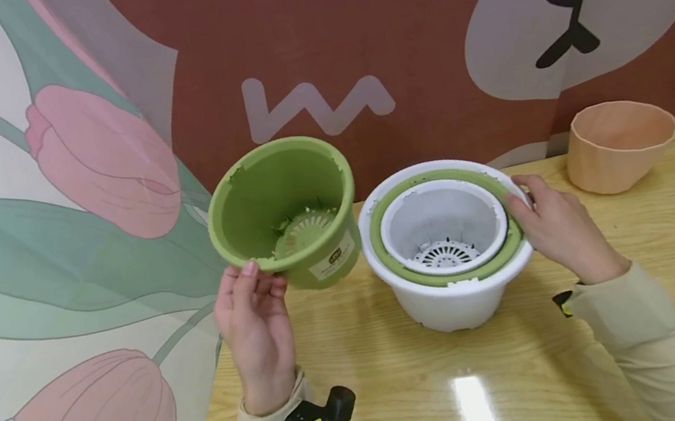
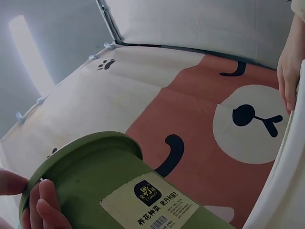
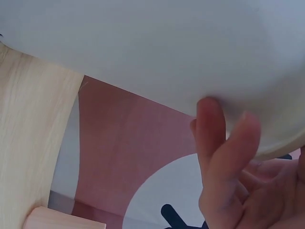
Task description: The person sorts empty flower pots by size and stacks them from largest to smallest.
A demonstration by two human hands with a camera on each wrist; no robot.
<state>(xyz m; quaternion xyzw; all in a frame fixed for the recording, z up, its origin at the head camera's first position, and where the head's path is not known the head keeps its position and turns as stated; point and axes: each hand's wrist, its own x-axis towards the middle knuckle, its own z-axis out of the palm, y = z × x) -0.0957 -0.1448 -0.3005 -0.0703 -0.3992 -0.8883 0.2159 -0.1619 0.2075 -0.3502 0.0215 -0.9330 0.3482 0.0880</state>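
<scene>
My left hand point(image 1: 258, 335) pinches the near rim of a green flowerpot point(image 1: 290, 248), thumb on the rim and fingers beneath. The flowerpot tilts with its mouth toward me, showing a slotted bottom; its paper label point(image 2: 150, 202) is plain in the left wrist view. To its right is a large white flowerpot point(image 1: 454, 306), holding a green pot point(image 1: 383, 251) and a smaller white pot point(image 1: 445, 211) nested inside. My right hand point(image 1: 557, 226) grips the large pot's right rim; in the right wrist view its fingers point(image 3: 212, 124) touch the outer wall.
A peach flowerpot point(image 1: 601, 166) stands at the back right of the wooden table point(image 1: 395, 394). Behind the table hangs a printed cloth point(image 1: 428, 113) with a bear face, and a tulip-patterned one point(image 1: 59, 309) lines the left side.
</scene>
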